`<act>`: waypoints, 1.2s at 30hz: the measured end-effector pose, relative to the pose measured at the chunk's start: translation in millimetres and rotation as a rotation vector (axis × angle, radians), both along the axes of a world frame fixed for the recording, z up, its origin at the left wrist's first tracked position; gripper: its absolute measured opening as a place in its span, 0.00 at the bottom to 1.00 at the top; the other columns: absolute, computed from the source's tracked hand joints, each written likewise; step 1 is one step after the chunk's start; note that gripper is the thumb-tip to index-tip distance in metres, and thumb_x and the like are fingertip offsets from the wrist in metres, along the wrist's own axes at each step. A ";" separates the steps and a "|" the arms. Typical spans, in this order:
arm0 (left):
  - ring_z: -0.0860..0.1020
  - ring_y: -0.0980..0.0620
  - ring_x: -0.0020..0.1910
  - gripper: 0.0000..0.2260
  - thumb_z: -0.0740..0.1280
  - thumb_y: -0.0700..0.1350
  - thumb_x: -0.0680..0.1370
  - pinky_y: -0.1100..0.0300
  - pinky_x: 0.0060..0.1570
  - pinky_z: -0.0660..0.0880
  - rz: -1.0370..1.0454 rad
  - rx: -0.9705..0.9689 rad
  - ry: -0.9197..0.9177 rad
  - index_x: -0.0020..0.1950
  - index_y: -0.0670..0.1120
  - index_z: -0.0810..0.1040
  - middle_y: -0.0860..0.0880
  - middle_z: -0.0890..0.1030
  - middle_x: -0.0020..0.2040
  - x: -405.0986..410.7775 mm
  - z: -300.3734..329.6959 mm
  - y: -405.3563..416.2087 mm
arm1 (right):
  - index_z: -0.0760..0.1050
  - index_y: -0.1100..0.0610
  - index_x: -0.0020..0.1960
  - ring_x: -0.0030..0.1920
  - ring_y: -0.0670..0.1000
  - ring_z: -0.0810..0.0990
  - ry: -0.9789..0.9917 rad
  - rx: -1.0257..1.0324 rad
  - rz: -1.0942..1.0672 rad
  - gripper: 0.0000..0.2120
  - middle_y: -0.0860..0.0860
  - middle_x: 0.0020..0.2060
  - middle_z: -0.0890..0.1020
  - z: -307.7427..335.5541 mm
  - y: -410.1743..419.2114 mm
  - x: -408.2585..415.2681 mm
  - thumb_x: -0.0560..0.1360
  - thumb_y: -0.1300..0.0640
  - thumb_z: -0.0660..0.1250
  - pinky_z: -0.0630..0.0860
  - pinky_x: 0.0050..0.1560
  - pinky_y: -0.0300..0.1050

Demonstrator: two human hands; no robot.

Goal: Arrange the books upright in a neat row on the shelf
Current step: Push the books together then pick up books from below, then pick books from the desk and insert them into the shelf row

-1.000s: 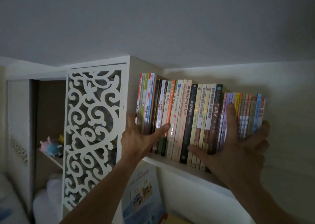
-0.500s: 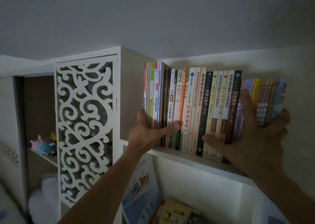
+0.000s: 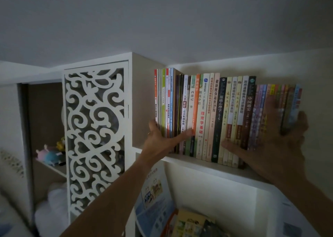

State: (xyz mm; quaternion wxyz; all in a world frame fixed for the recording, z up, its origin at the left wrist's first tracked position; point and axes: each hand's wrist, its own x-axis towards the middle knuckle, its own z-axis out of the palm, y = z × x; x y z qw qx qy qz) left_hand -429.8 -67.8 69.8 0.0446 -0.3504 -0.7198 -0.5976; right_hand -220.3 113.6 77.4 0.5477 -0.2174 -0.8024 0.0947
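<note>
Books (image 3: 207, 116) stiff, collectively heavy, thin ones at 3 o'clock probably floppy; left hand (image 3: 162, 141) and right hand (image 3: 275, 143) flat, splayed, pressing spines, best squeezed from both ends.

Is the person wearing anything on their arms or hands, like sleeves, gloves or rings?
No sleeves or gloves show: both forearms are bare. The left hand has a thin ring on one finger. The right hand shows nothing worn, though the dim light hides detail.

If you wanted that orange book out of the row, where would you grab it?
Probably at the top of the orange book's spine, from the front: it stands upright, packed tightly between neighbours, so its sides are blocked, but its top rises slightly above the books on either side. Tip it out, then pinch both covers.
</note>
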 end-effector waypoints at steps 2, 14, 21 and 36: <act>0.80 0.56 0.52 0.41 0.74 0.69 0.69 0.58 0.50 0.80 0.014 0.026 -0.012 0.68 0.52 0.56 0.56 0.75 0.57 -1.2 0.1 -4.6 | 0.36 0.43 0.82 0.78 0.68 0.52 0.108 -0.042 0.025 0.71 0.62 0.81 0.47 1.8 0.5 3.6 0.53 0.28 0.76 0.60 0.71 0.76; 0.86 0.52 0.50 0.25 0.64 0.68 0.78 0.54 0.47 0.85 0.036 0.059 0.140 0.67 0.59 0.58 0.56 0.79 0.61 -16.5 -9.5 -5.8 | 0.40 0.52 0.82 0.71 0.72 0.66 0.110 -0.131 -0.039 0.72 0.61 0.75 0.61 9.8 3.9 -1.8 0.53 0.29 0.77 0.70 0.63 0.74; 0.80 0.55 0.49 0.14 0.65 0.59 0.82 0.56 0.50 0.77 0.126 0.159 -0.011 0.62 0.59 0.62 0.56 0.78 0.56 -21.4 -8.3 -5.4 | 0.41 0.54 0.82 0.65 0.73 0.71 -0.001 -0.031 -0.062 0.70 0.62 0.71 0.64 15.5 1.9 -19.2 0.53 0.22 0.68 0.75 0.56 0.71; 0.52 0.41 0.82 0.45 0.57 0.69 0.80 0.44 0.78 0.55 0.325 -0.123 0.235 0.83 0.47 0.36 0.43 0.48 0.84 15.8 -32.5 -14.6 | 0.34 0.53 0.81 0.75 0.68 0.61 -0.065 -0.053 -0.020 0.73 0.59 0.77 0.56 2.7 7.1 -1.2 0.55 0.24 0.74 0.69 0.67 0.70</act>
